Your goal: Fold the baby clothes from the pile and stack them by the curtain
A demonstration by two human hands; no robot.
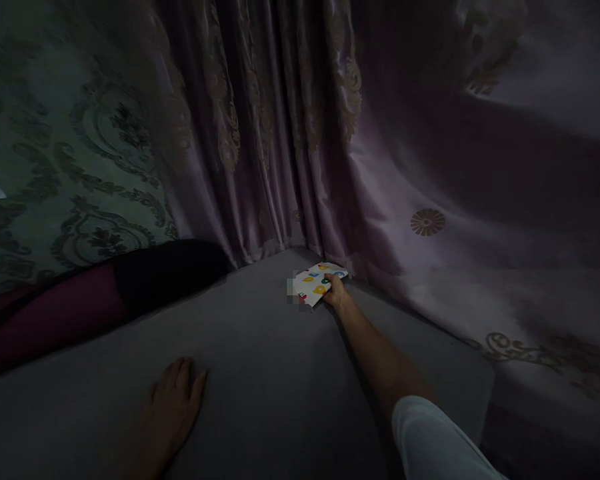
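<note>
My right hand (336, 292) reaches far forward and grips a flat white rectangular item (316, 283) by its near right edge, thumb on top. Yellow, blue, red and green motifs are printed on it; whether it is a book or a thin box I cannot tell. Part of its left end is blurred out. It is at the far corner of a grey mattress-like surface (260, 353), close to the curtain. Lower left, my left hand (174, 407) lies palm down on that surface, holding nothing, with its fingers stretched out and the thumb apart.
A long dark and maroon cushion-like thing (170, 270) lies along the left side against green patterned wallpaper (105, 153). Shiny mauve curtains (330, 167) with gold embroidery hang at the back and right, down to the surface's edge. The light is dim.
</note>
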